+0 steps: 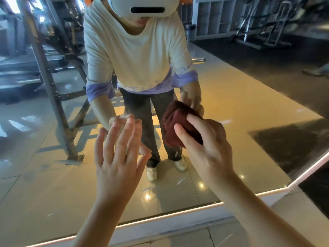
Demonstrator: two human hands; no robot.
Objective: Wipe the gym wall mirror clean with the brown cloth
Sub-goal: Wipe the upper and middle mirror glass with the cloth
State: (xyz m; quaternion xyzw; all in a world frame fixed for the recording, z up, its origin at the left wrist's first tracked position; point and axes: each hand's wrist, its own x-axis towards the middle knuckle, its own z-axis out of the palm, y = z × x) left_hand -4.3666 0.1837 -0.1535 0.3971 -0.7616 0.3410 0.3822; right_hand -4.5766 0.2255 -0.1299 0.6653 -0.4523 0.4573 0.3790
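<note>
The wall mirror (240,107) fills most of the view and reflects a person in a cream shirt and headset. My right hand (210,148) grips the bunched brown cloth (178,125) and holds it against the glass at centre right. My left hand (119,154) lies flat on the mirror at centre, fingers straight and spread, touching its own reflection. Faint streaks and smudges show on the lower glass.
A lit strip runs along the mirror's bottom edge (160,215), with a white ledge and tiled floor below it. The reflection shows a metal rack (53,97) at left, dark mats and gym machines (263,20) at upper right.
</note>
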